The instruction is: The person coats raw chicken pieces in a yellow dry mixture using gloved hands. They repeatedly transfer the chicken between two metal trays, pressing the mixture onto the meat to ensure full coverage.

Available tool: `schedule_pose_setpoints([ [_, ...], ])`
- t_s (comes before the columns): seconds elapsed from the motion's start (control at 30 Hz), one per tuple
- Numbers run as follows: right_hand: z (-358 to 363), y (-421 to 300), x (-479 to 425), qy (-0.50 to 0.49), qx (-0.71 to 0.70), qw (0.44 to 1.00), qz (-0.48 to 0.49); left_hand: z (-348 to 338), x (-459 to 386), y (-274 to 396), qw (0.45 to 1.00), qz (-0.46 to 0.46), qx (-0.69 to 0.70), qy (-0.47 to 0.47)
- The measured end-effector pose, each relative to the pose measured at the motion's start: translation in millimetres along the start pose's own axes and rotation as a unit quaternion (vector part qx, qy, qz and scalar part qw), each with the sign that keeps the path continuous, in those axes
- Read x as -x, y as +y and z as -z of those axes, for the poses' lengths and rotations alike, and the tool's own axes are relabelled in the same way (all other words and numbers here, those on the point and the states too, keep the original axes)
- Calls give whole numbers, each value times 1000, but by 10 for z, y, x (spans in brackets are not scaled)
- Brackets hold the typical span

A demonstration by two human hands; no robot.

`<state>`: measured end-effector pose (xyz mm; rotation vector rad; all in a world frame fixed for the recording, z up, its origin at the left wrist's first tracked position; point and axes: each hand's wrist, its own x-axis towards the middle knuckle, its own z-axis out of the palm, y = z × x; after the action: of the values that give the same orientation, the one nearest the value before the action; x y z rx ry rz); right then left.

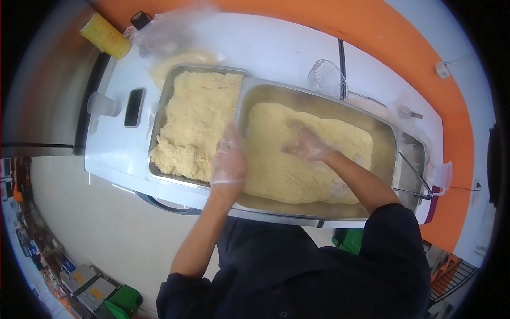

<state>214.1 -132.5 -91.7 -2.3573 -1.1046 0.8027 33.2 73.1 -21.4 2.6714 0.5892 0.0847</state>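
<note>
My left hand (230, 157), in a clear plastic glove, is at the divide between two metal pans, against the edge of the left one; whether it grips anything I cannot tell. The shallower left pan (155, 137) is heaped with pale yellow breading, clumpy at its near end. My right hand (306, 142), gloved too and slightly blurred, is over the large deep pan (382, 167) with fingers spread and nothing seen in them. Loose yellow breading flour (279, 175) covers much of that pan's bottom. A few paler lumps (340, 186) lie partly coated near my right forearm.
Behind the pans lie a wire strainer (327, 77) and a whisk (408, 113). On the left are a phone (134, 107), a clear plastic cup (103, 104) and a yellow tub (105, 36). A small metal pan (412, 145) with tongs (416, 173) stands right.
</note>
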Motion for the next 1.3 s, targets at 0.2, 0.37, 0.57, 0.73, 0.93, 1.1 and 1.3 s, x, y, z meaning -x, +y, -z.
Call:
schedule_pose_setpoints([
  [0.2, 422, -535, -26, -162, 9, 986, -24, -14, -13, -52, 999, 32, 12, -5],
  [0.37, 365, -518, 116, -172, 122, 976, -46, -22, -11, -1, 999, 20, 5, 24],
  [0.57, 721, -771, 369, -94, 131, 985, -66, 60, -24, 16, 998, 57, 5, -29],
  [0.73, 1136, -1007, 691, -6, 82, 994, -70, 77, -29, 0, 999, 23, -32, -38],
  [0.93, 1212, -877, 873, 31, 113, 989, -87, 138, -27, 37, 999, 33, -9, -9],
  [1.1, 1116, -586, 1058, 146, 8, 980, -135, -3, 44, 325, 975, -86, -62, 193],
  [1.3, 1315, -1048, 1177, 134, -158, 943, -259, -556, -396, 789, 948, 6, 307, -82],
])
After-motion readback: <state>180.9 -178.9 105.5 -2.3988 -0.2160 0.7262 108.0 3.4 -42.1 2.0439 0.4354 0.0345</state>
